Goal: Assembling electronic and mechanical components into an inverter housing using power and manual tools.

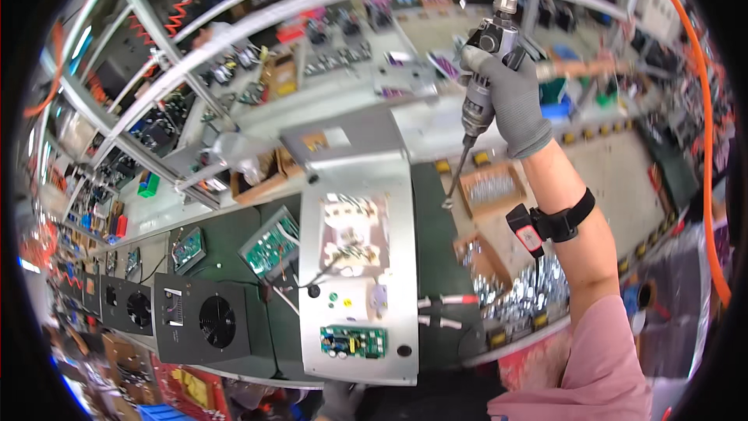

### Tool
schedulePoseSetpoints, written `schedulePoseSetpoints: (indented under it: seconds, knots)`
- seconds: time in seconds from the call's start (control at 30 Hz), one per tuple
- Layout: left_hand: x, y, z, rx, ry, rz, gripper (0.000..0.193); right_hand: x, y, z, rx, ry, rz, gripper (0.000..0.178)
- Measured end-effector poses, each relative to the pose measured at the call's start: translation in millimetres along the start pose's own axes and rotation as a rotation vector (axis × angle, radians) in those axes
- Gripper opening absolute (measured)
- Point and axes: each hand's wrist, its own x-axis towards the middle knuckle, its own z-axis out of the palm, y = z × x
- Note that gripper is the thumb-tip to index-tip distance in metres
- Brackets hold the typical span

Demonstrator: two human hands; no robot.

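My right hand, in a grey glove, is wrapped round an air screwdriver held up at the right. Its long bit slants down to the left and ends above the bench, beside a cardboard box of small metal parts. My left hand, also gloved, lies at the near edge of a silver metal chassis; its fingers are hard to make out. A green circuit board sits at the near end of that chassis, with a pale board area and black wire farther up. The chassis's far panel stands raised.
An orange air hose curves down the right side. Left of the chassis are a tilted green board and a black fan housing. Red and white cable ends lie at its right, near loose shiny parts. Metal framing crosses the far left.
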Motion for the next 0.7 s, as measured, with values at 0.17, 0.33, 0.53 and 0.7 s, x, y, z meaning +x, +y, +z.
schedulePoseSetpoints:
  seconds: [0.17, 0.33, 0.53, 0.7]
  knots:
    - [-0.6, 62.7, -67.9, -0.801, 0.311, -0.581, 0.040, 91.3, -31.7, 79.8, -0.361, -0.052, -0.283, 0.031]
    - [-26.1, 50.2, -84.1, -1.176, 0.377, -0.820, 0.035, 152.5, -13.7, 136.2, -0.868, 0.066, -0.333, 0.037]
    - [-88.8, -4.9, -67.2, -1.357, 0.492, -0.524, 0.058, 140.6, 21.6, 162.1, -1.406, 0.214, -0.400, 0.056]
    - [-21.2, 65.5, -128.4, -0.328, 0.426, -0.380, 0.018, 108.9, 40.1, 144.2, -1.490, 0.281, -0.447, 0.061]
